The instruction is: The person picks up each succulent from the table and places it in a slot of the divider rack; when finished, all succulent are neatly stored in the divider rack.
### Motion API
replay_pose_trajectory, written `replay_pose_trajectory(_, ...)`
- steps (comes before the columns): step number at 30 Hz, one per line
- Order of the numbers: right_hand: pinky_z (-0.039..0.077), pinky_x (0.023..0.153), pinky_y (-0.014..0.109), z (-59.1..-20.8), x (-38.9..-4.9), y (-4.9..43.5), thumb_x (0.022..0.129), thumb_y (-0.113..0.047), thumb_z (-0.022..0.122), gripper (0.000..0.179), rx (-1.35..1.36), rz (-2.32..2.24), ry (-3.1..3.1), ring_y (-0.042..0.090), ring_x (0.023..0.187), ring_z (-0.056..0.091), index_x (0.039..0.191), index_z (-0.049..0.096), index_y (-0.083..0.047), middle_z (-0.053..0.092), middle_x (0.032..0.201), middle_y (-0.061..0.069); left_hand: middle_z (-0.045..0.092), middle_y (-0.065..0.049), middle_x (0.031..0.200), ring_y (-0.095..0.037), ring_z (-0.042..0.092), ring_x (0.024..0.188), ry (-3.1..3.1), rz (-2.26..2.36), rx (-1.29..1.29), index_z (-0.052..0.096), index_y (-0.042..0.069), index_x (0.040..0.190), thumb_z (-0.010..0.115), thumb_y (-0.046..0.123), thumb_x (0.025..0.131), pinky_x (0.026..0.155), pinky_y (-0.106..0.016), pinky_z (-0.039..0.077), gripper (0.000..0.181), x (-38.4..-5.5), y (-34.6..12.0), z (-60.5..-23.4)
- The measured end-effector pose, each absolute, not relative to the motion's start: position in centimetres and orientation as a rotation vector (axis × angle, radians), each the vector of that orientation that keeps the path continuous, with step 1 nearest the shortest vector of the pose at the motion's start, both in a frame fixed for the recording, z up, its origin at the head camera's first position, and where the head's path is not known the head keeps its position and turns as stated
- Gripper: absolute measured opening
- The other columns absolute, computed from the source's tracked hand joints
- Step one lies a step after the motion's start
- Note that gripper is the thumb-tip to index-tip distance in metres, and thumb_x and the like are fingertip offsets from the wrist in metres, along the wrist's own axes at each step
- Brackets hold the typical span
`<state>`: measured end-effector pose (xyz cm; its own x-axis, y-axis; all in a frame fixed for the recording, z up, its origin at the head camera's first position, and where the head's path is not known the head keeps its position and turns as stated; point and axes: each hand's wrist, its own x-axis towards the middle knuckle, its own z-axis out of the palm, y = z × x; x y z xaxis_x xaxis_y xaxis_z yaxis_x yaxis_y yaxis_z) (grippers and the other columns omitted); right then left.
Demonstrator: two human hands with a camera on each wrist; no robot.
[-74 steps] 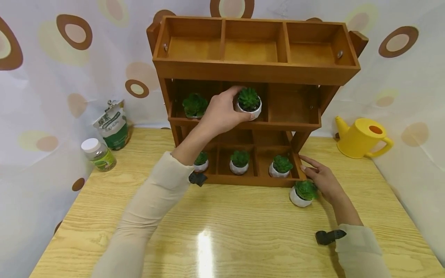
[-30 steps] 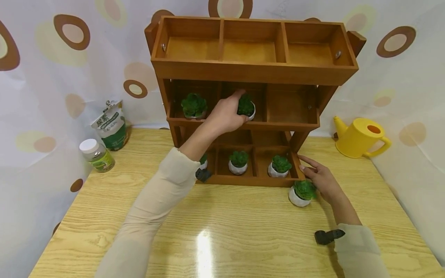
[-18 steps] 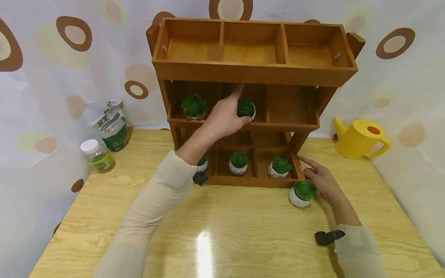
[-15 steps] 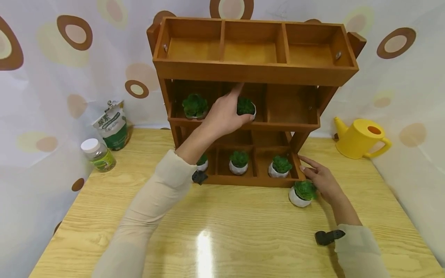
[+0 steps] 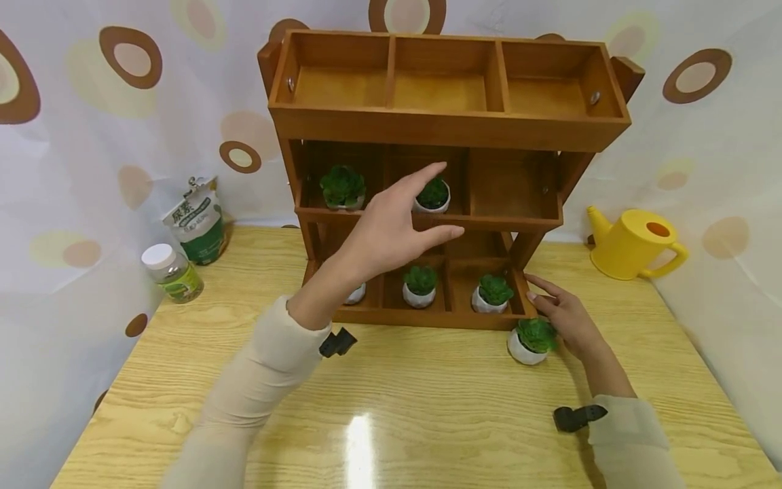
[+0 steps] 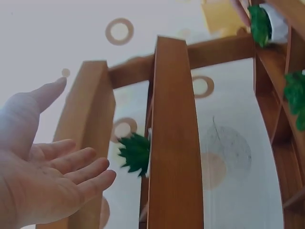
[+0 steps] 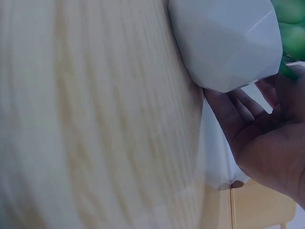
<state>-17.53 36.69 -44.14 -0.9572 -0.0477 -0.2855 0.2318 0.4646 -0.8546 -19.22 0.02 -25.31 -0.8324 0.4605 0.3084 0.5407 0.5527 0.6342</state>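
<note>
In the head view my left hand [image 5: 391,227] stands with thumb and fingers spread in front of the brown wooden shelf [image 5: 449,129]. Just behind it, a small green succulent in a white pot [image 5: 432,197] sits in the middle tier's centre compartment. Nothing lies in that hand, and the left wrist view shows its straight fingers [image 6: 76,164] apart from the wood. My right hand [image 5: 571,316] touches the right end of the bottom tier with extended fingers. Beside it on the table stands another potted succulent [image 5: 530,341], whose faceted white pot [image 7: 228,43] looms close in the right wrist view.
Another succulent [image 5: 342,187] occupies the middle tier's left compartment. The bottom tier holds potted succulents, including one in the centre [image 5: 420,286] and one at right [image 5: 491,293]. A yellow watering can [image 5: 635,241], a white-lidded jar [image 5: 173,273] and a green-and-white pouch [image 5: 198,224] flank the shelf.
My left hand set the potted succulent into the middle tier's centre compartment, let go and drew back toward the lower left with fingers spread. The right hand stayed at the shelf's end.
</note>
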Motion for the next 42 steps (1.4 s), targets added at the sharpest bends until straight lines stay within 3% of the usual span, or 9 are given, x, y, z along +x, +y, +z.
replay_pose_trajectory(7, 0.033, 0.117, 0.062, -44.3, -17.7, 36.8, 0.107, -0.048, 0.044, 0.063, 0.132, -1.481, 2.478, 0.046, 0.145, 0.039, 0.163, 0.025, -0.028, 0.037, 0.158, 0.028, 0.039, 0.007, 0.162, -0.017, 0.043, 0.146, -2.649, -1.280, -1.045, 0.034, 0.026, 0.159, 0.076, 0.047, 0.089, 0.117, -0.040, 0.041, 0.085, -16.4, 1.4, -28.3)
replay_pose_trajectory(14, 0.031, 0.118, 0.062, -44.4, -17.7, 36.9, 0.106, -0.049, 0.046, 0.063, 0.152, -1.504, 2.458, 0.045, 0.146, 0.037, 0.162, 0.026, -0.029, 0.036, 0.160, 0.025, 0.046, 0.006, 0.157, -0.016, 0.050, 0.142, -2.788, -1.338, -1.058, 0.038, 0.027, 0.158, 0.076, 0.049, 0.089, 0.114, -0.041, 0.044, 0.082, -15.1, 4.0, -32.6)
replay_pose_trajectory(18, 0.046, 0.112, 0.046, -44.4, -17.7, 36.9, 0.105, -0.054, 0.046, 0.065, 0.150, -1.475, 2.480, 0.042, 0.142, 0.044, 0.162, 0.026, -0.031, 0.041, 0.157, 0.023, 0.046, 0.005, 0.158, -0.018, 0.049, 0.142, -2.865, -1.345, -1.056, 0.039, 0.027, 0.157, 0.074, 0.051, 0.090, 0.115, -0.043, 0.043, 0.080, -14.9, 5.4, -34.8)
replay_pose_trajectory(22, 0.044, 0.113, 0.048, -44.2, -17.7, 36.8, 0.104, -0.054, 0.046, 0.066, 0.149, -1.476, 2.480, 0.044, 0.143, 0.043, 0.162, 0.026, -0.029, 0.039, 0.159, 0.024, 0.053, 0.000, 0.153, -0.021, 0.057, 0.134, -2.915, -1.408, -1.084, 0.040, 0.027, 0.157, 0.072, 0.052, 0.091, 0.109, -0.041, 0.048, 0.077, -14.9, 6.5, -36.9)
replay_pose_trajectory(25, 0.033, 0.116, 0.061, -44.3, -17.7, 36.7, 0.105, -0.053, 0.047, 0.065, 0.154, -1.491, 2.468, 0.045, 0.145, 0.040, 0.162, 0.027, -0.029, 0.036, 0.160, 0.025, 0.057, -0.001, 0.149, -0.020, 0.059, 0.132, -2.965, -1.487, -1.071, 0.041, 0.028, 0.156, 0.070, 0.053, 0.092, 0.105, -0.038, 0.051, 0.075, -15.0, 7.3, -38.7)
replay_pose_trajectory(33, 0.035, 0.116, 0.059, -44.4, -17.6, 36.7, 0.105, -0.052, 0.047, 0.065, 0.170, -1.492, 2.456, 0.044, 0.144, 0.041, 0.162, 0.026, -0.029, 0.038, 0.159, 0.025, 0.059, 0.004, 0.147, -0.015, 0.059, 0.132, -3.075, -1.538, -1.041, 0.045, 0.026, 0.154, 0.070, 0.050, 0.093, 0.104, -0.034, 0.051, 0.070, -15.6, 9.2, -41.8)
replay_pose_trajectory(37, 0.049, 0.109, 0.044, -44.2, -17.7, 36.7, 0.103, -0.055, 0.047, 0.067, 0.160, -1.490, 2.474, 0.036, 0.136, 0.053, 0.162, 0.027, -0.030, 0.045, 0.154, 0.024, 0.059, 0.004, 0.146, -0.015, 0.061, 0.130, -3.096, -1.493, -1.045, 0.048, 0.024, 0.152, 0.070, 0.050, 0.093, 0.102, -0.029, 0.052, 0.068, -16.1, 10.1, -42.6)
replay_pose_trajectory(42, 0.054, 0.088, 0.018, -44.3, -17.7, 36.8, 0.103, -0.052, 0.050, 0.067, 0.152, -1.525, 2.451, 0.002, 0.110, 0.065, 0.162, 0.028, -0.028, 0.049, 0.151, 0.026, 0.061, 0.006, 0.144, -0.011, 0.060, 0.130, -3.118, -1.404, -1.060, 0.052, 0.022, 0.149, 0.071, 0.049, 0.093, 0.102, -0.025, 0.050, 0.066, -16.3, 11.2, -43.1)
